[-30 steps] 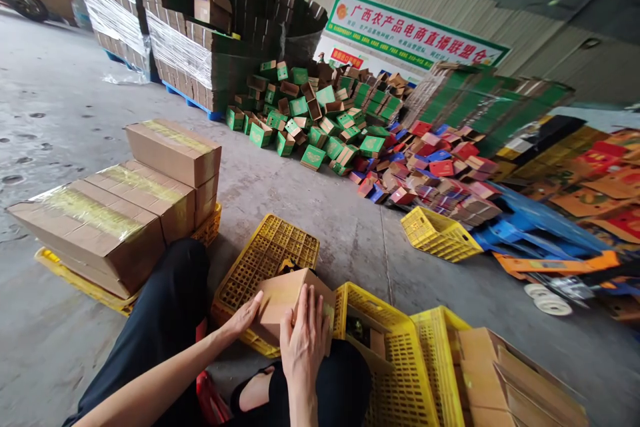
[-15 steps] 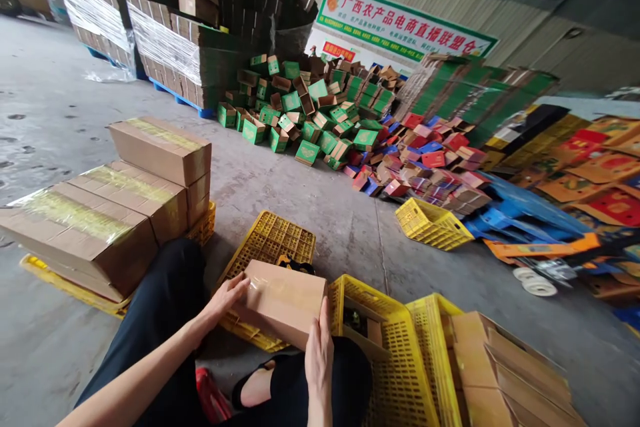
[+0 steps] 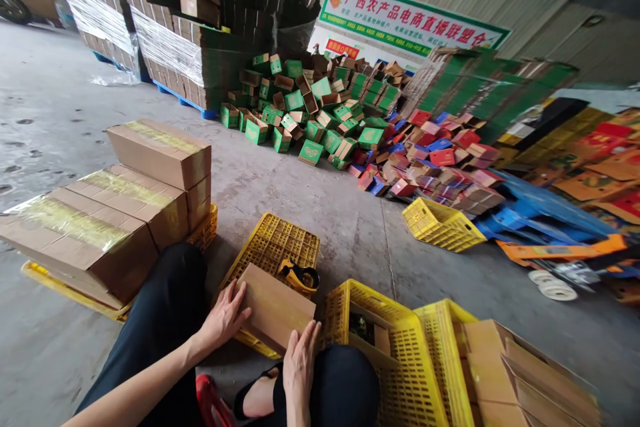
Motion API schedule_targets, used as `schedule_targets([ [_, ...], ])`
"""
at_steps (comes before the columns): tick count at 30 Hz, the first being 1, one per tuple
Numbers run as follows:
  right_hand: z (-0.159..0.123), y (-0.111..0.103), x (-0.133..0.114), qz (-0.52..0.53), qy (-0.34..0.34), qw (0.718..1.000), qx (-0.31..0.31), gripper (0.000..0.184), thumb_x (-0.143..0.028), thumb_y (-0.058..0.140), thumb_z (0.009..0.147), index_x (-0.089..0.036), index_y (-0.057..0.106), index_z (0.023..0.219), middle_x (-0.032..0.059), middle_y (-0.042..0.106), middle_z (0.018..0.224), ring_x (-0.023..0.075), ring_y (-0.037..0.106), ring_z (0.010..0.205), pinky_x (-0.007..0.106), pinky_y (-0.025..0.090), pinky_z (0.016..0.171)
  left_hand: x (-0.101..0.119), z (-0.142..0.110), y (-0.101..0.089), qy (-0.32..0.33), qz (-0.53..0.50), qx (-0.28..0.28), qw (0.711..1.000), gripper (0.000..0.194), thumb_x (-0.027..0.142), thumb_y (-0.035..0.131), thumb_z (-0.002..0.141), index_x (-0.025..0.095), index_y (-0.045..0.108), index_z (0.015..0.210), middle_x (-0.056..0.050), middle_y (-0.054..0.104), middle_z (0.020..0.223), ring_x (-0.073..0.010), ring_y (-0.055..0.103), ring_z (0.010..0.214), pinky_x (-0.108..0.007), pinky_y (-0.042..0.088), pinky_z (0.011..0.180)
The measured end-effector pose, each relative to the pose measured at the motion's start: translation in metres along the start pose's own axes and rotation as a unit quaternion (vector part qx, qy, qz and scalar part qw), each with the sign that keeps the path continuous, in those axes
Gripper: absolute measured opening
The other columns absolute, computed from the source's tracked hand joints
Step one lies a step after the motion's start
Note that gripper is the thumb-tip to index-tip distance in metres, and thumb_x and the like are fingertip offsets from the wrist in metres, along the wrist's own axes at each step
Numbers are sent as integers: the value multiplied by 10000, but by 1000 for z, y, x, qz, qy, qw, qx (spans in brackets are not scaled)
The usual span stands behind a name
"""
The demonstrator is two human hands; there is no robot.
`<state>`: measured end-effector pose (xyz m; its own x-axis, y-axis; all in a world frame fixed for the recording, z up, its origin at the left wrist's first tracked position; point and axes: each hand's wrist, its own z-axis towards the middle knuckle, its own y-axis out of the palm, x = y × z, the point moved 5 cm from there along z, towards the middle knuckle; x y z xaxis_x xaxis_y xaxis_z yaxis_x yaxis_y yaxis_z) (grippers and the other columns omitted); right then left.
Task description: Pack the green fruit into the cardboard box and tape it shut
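A brown cardboard box is between my hands, over an overturned yellow crate. My left hand presses against its left end, fingers somewhat spread and thumb by the edge. At the near right corner, my right hand has its fingers along the side; its thumb is hidden. Just behind the box lies an orange-yellow tape dispenser on the crate. Whether the box's underside rests on the crate cannot be seen.
Taped boxes are stacked at left on a yellow crate. To my right stand a yellow crate holding an open carton and folded cardboard. Farther off are a loose carton heap, another yellow crate and a pallet jack.
The box has turned clockwise and come slightly nearer, uncovering the tape dispenser. My left fingers have spread, and my right hand has shifted left and down along the box.
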<state>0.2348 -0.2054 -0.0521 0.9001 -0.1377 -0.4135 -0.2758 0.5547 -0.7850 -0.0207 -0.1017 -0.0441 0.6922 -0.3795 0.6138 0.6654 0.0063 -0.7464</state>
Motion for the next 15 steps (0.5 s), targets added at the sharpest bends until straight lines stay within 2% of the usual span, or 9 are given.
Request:
schedule_targets([
  [3, 1, -6, -15, -33, -20, 999, 6, 897, -679, 323, 1049, -69, 192, 1695, 281, 315, 1695, 460, 374, 1535, 608, 415, 1179, 7, 1, 7, 63, 48, 22, 997, 711, 504, 471, 1064, 143, 338, 1662, -219, 203, 1752, -412, 303, 1586, -536, 412, 1213],
  [6, 3, -10, -26, -27, -46, 998, -27, 1075, -778, 464, 963, -92, 107, 1709, 290, 258, 1714, 471, 429, 1497, 602, 464, 1139, 8, 5, 14, 69, 66, 29, 995, 739, 502, 485, 1059, 158, 287, 1682, -223, 60, 1773, -445, 321, 1572, -549, 433, 1191],
  [8, 4, -13, -26, -23, -50, 998, -36, 1099, -787, 496, 945, -107, 98, 1711, 294, 256, 1713, 459, 479, 1465, 582, 496, 1111, 8, 6, 17, 60, 70, 30, 995, 759, 476, 522, 1038, 150, 286, 1681, -244, 41, 1766, -466, 367, 1544, -562, 446, 1175],
  [11, 3, -15, -23, -21, -52, 998, -26, 1001, -755, 473, 973, -123, 198, 1700, 286, 322, 1691, 425, 524, 1441, 546, 513, 1104, 6, 3, 19, 48, 73, 31, 996, 805, 446, 579, 1001, 143, 280, 1684, -255, 54, 1761, -473, 385, 1531, -561, 457, 1164],
  [15, -3, -12, -24, -20, -53, 998, -20, 943, -737, 461, 987, -119, 284, 1677, 275, 349, 1683, 410, 488, 1476, 536, 503, 1124, 7, -6, 13, 42, 88, 29, 995, 810, 458, 585, 995, 129, 299, 1677, -248, 123, 1756, -461, 293, 1577, -563, 441, 1178],
])
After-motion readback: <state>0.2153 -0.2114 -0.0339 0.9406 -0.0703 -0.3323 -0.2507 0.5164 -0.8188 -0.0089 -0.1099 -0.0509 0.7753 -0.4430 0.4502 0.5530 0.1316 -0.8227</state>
